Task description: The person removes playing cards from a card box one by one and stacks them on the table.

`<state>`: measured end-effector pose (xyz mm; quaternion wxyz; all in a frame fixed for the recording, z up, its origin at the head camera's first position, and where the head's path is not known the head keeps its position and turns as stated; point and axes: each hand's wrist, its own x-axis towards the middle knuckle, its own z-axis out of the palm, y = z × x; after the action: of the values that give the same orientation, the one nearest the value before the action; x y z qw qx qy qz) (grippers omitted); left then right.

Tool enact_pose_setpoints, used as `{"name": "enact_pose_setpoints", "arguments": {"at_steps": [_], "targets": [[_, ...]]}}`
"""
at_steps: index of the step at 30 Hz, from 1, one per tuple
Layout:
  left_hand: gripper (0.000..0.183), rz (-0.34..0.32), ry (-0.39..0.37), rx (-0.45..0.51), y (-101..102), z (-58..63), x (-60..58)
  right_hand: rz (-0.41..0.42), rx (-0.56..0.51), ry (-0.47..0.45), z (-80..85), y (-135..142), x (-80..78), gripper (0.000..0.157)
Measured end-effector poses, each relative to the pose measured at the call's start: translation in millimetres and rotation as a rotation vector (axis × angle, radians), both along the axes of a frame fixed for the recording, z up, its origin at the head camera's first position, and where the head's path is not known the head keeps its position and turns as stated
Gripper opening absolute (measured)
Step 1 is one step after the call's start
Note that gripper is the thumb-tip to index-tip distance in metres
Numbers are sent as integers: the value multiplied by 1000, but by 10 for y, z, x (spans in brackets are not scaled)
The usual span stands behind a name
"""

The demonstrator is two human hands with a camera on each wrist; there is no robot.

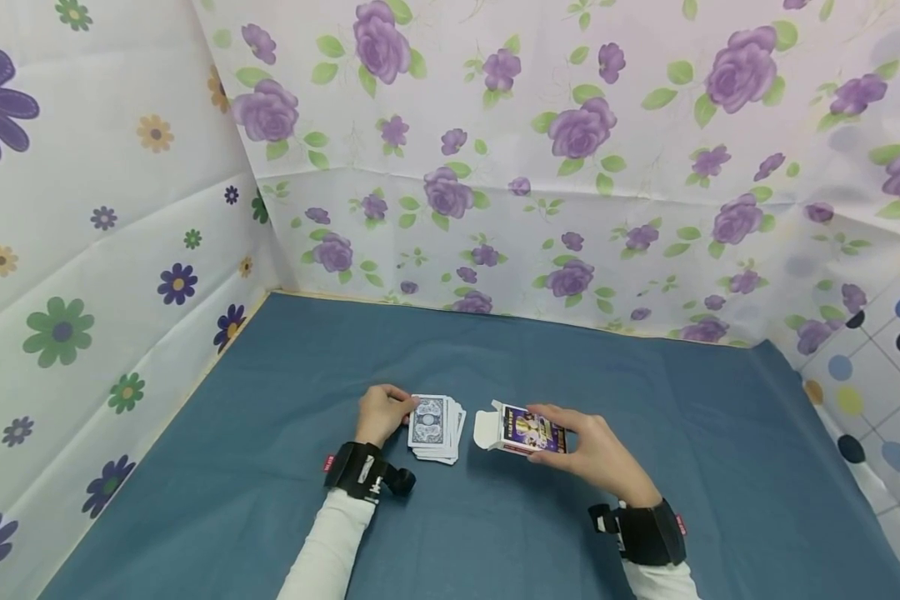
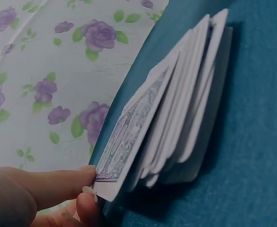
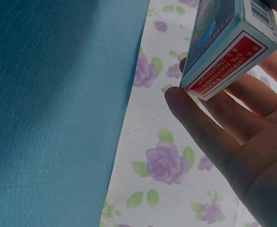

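A loosely squared pile of playing cards (image 1: 429,422), backs up with a blue-grey pattern, lies on the blue cloth. My left hand (image 1: 382,413) is at the pile's left side, thumb and fingers pinching the corner of the top playing card (image 2: 129,137), which tilts up from the others in the left wrist view. To the right of the pile, my right hand (image 1: 598,450) grips a card box (image 1: 534,429) between thumb and fingers. Its flap end is open and faces the cards. The right wrist view shows the box's closed end (image 3: 230,64) with a red label.
Blue cloth (image 1: 495,533) covers the table. Behind it hangs a white curtain with purple roses (image 1: 450,192), and at the left a flowered sheet (image 1: 120,275). A dotted sheet (image 1: 881,408) hangs at the right. Each wrist wears a black camera strap (image 1: 651,533).
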<state>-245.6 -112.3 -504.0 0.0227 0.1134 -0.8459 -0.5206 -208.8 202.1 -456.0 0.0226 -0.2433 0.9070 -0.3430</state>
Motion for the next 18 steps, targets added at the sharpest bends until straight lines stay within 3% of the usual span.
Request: {"name": "enact_pose_setpoints", "arguments": {"at_steps": [13,18], "targets": [[17,-17,19,-70,55,-2,0,15,-3,-4,-15,-11,-4,65],[21,-63,91,-148,66,132,43,19,-4,-8,-15,-20,-2,65]]}}
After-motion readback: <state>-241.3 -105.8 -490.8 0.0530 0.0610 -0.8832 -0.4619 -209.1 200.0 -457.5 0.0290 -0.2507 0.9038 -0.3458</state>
